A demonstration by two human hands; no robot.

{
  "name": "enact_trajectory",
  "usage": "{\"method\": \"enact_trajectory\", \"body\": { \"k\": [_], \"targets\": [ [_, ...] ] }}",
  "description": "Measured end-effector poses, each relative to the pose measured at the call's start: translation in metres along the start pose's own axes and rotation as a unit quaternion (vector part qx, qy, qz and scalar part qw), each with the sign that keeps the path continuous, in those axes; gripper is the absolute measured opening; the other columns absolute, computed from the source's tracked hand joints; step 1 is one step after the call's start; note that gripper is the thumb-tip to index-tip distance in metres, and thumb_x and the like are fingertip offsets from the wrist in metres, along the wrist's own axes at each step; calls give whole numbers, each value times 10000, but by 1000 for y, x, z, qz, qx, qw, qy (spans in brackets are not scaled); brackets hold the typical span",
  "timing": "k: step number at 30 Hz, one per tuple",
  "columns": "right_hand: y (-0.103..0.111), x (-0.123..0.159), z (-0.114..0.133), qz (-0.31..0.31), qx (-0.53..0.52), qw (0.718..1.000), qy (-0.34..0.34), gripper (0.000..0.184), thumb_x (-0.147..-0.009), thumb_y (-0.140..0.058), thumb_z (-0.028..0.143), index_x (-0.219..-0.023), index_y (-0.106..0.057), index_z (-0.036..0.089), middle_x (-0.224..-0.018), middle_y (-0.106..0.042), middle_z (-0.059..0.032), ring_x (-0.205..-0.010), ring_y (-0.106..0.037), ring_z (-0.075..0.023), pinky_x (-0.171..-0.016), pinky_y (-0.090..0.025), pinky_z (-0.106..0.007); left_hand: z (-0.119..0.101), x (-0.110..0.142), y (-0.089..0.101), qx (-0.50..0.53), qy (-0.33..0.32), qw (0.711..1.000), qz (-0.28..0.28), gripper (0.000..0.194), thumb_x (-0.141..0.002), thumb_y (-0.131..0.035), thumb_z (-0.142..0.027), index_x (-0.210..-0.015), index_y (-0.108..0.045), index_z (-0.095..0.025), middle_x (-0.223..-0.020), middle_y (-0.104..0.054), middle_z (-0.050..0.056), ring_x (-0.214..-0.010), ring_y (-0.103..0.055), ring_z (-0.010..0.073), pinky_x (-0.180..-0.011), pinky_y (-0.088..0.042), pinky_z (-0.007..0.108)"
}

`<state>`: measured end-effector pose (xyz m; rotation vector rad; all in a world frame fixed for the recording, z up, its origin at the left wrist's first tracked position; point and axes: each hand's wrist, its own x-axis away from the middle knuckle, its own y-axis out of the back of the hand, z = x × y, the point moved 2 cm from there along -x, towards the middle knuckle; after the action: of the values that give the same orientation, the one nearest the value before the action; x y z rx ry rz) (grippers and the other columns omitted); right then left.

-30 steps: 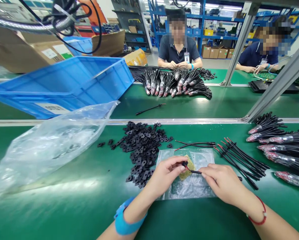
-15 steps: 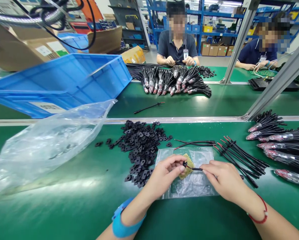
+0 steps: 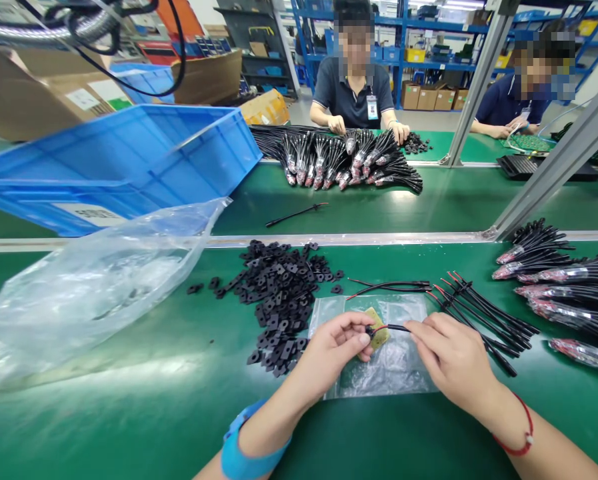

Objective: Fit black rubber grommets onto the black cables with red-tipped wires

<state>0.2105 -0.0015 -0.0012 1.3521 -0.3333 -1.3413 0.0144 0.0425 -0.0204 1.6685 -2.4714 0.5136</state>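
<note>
We log L hand and R hand pinched nearly shut on a red-black wire lead over clear poly bag; connector end prob. in L grip; slack pinch could drop it.
</note>
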Motion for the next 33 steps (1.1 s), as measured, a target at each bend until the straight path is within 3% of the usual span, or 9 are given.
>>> {"method": "enact_trajectory", "body": {
  "k": [9,13,18,26,33],
  "targets": [
    [5,-1,7,-13,53,998,38,258,-907,-437,132,-1006,-666,197,-728,-595,-49,-636,-476,-158,-573,-356,-288,-1,4,-1,70,31,997,7,275,-705,-741,-307,-888,-619,-142,-638,-617,-8,-537,-556,97,-561,-432,229],
    [-6,2,11,36,-34,998,30,249,-928,-407,180,-969,-652,193,-704,-587,-39,-629,-513,-149,-586,-386,-274,2,4,-7,61,23,998,12,296,-653,-781,-278,-859,-616,-144,-647,-609,-15,-569,-568,102,-589,-450,235],
    [-13,2,7,51,-138,988,-41,213,-947,-403,232,-970,-610,185,-776,-622,-35,-655,-565,-134,-621,-424,-250,1,6,-10,109,40,993,0,308,-637,-796,-280,-807,-575,-149,-662,-606,-23,-567,-582,93,-582,-459,218],
    [-12,2,15,26,-28,999,32,286,-962,-357,227,-903,-633,178,-666,-546,-26,-561,-494,-127,-537,-356,-245,5,8,-9,80,58,995,4,276,-630,-796,-265,-756,-585,-139,-628,-640,-16,-583,-611,109,-620,-482,236],
    [-20,7,14,59,-68,996,-11,293,-967,-338,237,-826,-586,173,-653,-574,-23,-555,-516,-123,-537,-338,-240,14,4,-11,71,52,996,21,297,-593,-806,-252,-751,-581,-139,-602,-638,-16,-576,-617,120,-631,-487,251]
  ]
}}
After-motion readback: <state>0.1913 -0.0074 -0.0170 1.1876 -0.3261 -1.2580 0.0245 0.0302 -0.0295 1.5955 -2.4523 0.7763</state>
